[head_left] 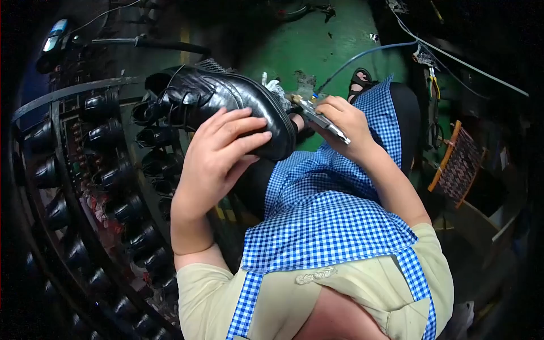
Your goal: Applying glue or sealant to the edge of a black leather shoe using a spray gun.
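A glossy black lace-up leather shoe [218,90] is tilted in front of me, its toe toward the right. My left hand [218,144] lies on its toe and side with the fingers bent round it; the thumb and the shoe's underside are partly hidden. In my right hand [343,124] is a small metal spray gun [323,117], fingers closed round its body. The gun is beside the shoe's toe, with its brass-coloured fitting close to the sole edge. A blue hose [368,52] appears to run to it from the upper right.
Curved racks [62,127] with many black shoes [105,139] fill the left side. A dark pipe [150,43] crosses behind the shoe. On the right stand a woven-seat stool [459,164] and yellow-handled pliers [434,85]. The floor [300,48] is green.
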### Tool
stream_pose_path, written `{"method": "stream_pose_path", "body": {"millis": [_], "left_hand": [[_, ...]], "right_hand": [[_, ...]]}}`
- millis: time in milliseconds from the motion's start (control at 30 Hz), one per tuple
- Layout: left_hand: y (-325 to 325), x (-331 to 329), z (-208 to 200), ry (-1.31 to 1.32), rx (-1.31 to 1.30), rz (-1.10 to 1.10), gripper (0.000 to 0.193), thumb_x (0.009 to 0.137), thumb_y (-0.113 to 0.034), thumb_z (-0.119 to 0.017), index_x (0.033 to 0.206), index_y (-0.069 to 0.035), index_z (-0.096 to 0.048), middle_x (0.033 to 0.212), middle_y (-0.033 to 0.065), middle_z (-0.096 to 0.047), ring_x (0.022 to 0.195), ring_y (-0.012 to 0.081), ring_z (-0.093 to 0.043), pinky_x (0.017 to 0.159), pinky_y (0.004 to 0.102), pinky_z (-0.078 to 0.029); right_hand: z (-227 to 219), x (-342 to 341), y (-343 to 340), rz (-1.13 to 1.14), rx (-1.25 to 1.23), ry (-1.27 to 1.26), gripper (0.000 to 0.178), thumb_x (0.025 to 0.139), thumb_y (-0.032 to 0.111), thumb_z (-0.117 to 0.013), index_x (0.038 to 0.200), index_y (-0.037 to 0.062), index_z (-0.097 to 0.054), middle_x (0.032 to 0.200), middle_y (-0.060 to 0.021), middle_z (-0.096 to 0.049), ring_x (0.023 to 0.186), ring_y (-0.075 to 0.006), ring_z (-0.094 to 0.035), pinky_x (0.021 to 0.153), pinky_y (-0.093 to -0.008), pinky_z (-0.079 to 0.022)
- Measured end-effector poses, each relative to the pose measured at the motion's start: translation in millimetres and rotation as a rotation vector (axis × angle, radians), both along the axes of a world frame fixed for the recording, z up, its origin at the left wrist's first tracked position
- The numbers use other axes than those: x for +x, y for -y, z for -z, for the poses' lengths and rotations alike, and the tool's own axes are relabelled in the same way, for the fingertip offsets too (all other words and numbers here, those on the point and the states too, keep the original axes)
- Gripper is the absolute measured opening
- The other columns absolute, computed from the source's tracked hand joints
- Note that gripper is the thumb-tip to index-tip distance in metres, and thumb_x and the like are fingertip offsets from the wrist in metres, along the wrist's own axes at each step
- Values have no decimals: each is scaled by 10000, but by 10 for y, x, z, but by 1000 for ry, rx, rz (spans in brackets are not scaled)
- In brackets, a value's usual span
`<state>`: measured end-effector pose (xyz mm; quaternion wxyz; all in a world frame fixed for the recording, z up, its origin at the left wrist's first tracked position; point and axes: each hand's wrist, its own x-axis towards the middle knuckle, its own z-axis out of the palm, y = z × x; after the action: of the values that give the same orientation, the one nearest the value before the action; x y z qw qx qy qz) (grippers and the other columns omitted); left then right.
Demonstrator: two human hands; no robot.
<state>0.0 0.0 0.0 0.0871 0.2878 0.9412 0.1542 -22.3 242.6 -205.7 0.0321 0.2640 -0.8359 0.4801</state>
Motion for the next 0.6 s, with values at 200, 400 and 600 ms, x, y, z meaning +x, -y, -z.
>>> {"method": "stream_pose_path", "body": {"millis": [200,400,600], "left_hand": [[48,372,-11,-44,-34,-153,415,761,38,-782,1146,-116,-766,1265,56,-716,1210,323,-622,1013,436,-498],[115,563,53,12,54,-267,402,773,89,-743,1128,-97,-778,1285,85,-702,1300,326,-572,1049,441,-494],[191,634,151,-32,147,-309,342,779,53,-777,1088,-93,-780,1239,68,-725,1233,326,-629,1046,447,-502]], "right_hand": [[392,-191,537,-34,33,2,239,836,184,-749,1022,81,-640,1013,-72,-643,980,-305,-659,800,-429,-569],[362,-172,590,-124,10,37,278,790,154,-795,1022,80,-661,1013,-86,-660,952,-326,-672,787,-425,-567],[-83,-26,184,-54,-109,19,266,787,142,-845,981,87,-671,975,-73,-683,892,-282,-688,736,-386,-579]]}}
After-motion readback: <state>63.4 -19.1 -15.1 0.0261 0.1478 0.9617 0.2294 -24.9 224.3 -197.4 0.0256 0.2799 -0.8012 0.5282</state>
